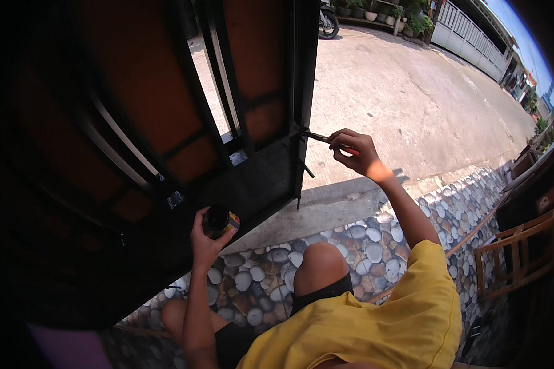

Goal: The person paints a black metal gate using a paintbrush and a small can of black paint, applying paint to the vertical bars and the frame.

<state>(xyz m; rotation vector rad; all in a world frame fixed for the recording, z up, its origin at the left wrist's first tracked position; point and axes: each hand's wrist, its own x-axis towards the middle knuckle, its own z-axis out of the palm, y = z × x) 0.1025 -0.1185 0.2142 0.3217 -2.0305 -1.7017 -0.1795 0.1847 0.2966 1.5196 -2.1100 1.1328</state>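
My left hand (207,242) is wrapped around a small open paint can (219,221) with dark contents and a coloured label. Between the fingers of my right hand (358,150) is a paintbrush (320,137) with a red handle end. The brush tip meets the outer edge of a gate panel (258,173), close to a bracket or latch part. Black framing and orange-brown infill make up the gate, with narrow upright gaps. A short metal rod (307,169) sticks out from its edge below the brush.
Pebble-patterned tiles (286,272) lie under me, bordered by a concrete sill (332,203). Beyond is a sunlit concrete road (411,101) with a motorbike wheel (328,25), potted plants (371,14) and a white gate (468,39). A wooden frame (512,249) stands at right.
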